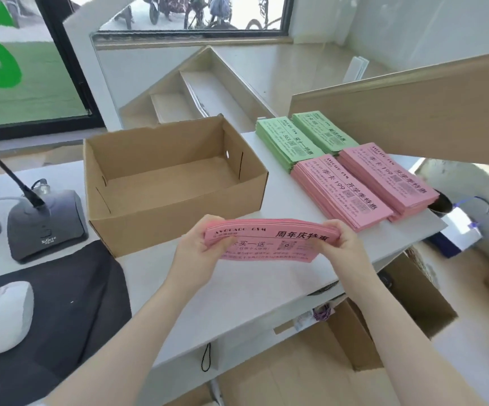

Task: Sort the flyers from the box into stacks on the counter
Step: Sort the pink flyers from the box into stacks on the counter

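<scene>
Both hands grip a bundle of pink flyers (pixel 269 243) above the counter's (pixel 252 285) front edge, the left hand (pixel 199 247) pinching one end, the right hand (pixel 341 240) the other. An empty cardboard box (pixel 173 183) sits behind; two green stacks (pixel 302 139) and two pink stacks (pixel 363 186) line the right edge.

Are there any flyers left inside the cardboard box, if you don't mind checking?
No, the cardboard box shows only its bare brown floor, with no flyers inside.

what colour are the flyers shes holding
Pink with black print, a bundle held between left hand and right hand; head view.
</scene>
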`<state>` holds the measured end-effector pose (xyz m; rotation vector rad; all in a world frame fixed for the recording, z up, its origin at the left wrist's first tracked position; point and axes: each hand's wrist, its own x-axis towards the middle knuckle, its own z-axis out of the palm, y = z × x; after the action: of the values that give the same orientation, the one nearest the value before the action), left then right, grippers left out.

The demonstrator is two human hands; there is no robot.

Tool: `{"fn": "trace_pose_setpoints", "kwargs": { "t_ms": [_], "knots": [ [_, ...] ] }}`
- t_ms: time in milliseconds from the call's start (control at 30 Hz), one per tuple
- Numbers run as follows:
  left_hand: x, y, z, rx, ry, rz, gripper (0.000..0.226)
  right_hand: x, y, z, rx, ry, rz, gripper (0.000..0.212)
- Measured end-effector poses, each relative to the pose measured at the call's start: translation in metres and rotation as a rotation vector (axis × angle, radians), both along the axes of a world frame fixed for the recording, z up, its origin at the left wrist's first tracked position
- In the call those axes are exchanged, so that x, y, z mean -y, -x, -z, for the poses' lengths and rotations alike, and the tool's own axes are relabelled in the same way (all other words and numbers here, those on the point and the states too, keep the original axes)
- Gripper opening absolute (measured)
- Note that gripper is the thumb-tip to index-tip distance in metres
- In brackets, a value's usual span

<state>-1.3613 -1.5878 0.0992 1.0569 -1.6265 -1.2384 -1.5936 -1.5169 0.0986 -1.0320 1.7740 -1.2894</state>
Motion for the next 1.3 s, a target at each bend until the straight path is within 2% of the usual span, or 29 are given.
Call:
{"fn": "trace_pose_setpoints", "kwargs": {
  "t_ms": [67, 133, 200, 300, 433, 500, 600, 733, 800, 833, 867, 967, 1033, 1167, 1233, 1300],
  "knots": [
    [0.009, 0.012, -0.012, 0.060, 0.117, 0.053, 0.028, -0.005, 0.011, -0.011, -0.106, -0.005, 0.039, 0.018],
    [0.016, 0.026, -0.025, 0.108, 0.213, 0.104, 0.030, -0.009, 0.020, -0.022, -0.322, 0.002, 0.042, 0.017],
    [0.022, 0.042, -0.036, 0.132, 0.258, 0.154, 0.029, -0.011, 0.026, -0.035, -0.569, 0.029, -0.015, 0.015],
    [0.032, 0.072, -0.050, 0.143, 0.281, 0.238, 0.024, 0.001, 0.038, -0.048, -0.755, 0.080, -0.171, 0.010],
    [0.055, 0.119, -0.058, 0.171, 0.208, 0.304, 0.031, 0.028, 0.067, -0.057, -0.765, -0.029, -0.186, 0.011],
    [0.068, 0.140, -0.057, 0.178, 0.113, 0.309, 0.024, 0.040, 0.088, -0.060, -0.699, -0.067, -0.186, 0.004],
    [0.089, 0.167, -0.047, 0.163, -0.027, 0.212, 0.012, 0.056, 0.121, -0.064, -0.520, -0.153, -0.202, 0.003],
    [0.104, 0.197, -0.028, -0.021, -0.367, 0.132, 0.007, 0.088, 0.160, -0.055, -0.290, -0.185, -0.133, 0.009],
    [0.110, 0.211, -0.017, -0.011, -0.428, 0.106, 0.010, 0.105, 0.170, -0.044, -0.164, -0.203, -0.087, 0.006],
    [0.111, 0.218, -0.012, 0.014, -0.430, 0.091, 0.012, 0.114, 0.174, -0.037, -0.172, -0.228, -0.077, 0.006],
    [0.113, 0.224, -0.008, 0.042, -0.421, 0.071, 0.013, 0.121, 0.178, -0.030, -0.258, -0.268, -0.086, 0.009],
    [0.115, 0.238, 0.001, 0.088, -0.368, 0.017, 0.005, 0.136, 0.184, -0.014, -0.621, -0.365, -0.162, 0.030],
    [0.117, 0.240, 0.004, 0.130, -0.321, -0.020, 0.005, 0.139, 0.186, -0.010, -0.721, -0.357, -0.182, 0.038],
    [0.119, 0.243, 0.010, 0.279, -0.283, -0.076, 0.009, 0.138, 0.186, -0.010, -0.929, -0.327, -0.236, 0.039],
    [0.119, 0.245, 0.014, 0.298, -0.281, -0.148, 0.025, 0.139, 0.187, -0.013, -0.933, -0.321, -0.267, 0.043],
    [0.119, 0.253, 0.018, 0.177, -0.348, -0.183, 0.047, 0.145, 0.188, -0.019, -0.820, -0.318, -0.297, 0.049]
  ]
}}
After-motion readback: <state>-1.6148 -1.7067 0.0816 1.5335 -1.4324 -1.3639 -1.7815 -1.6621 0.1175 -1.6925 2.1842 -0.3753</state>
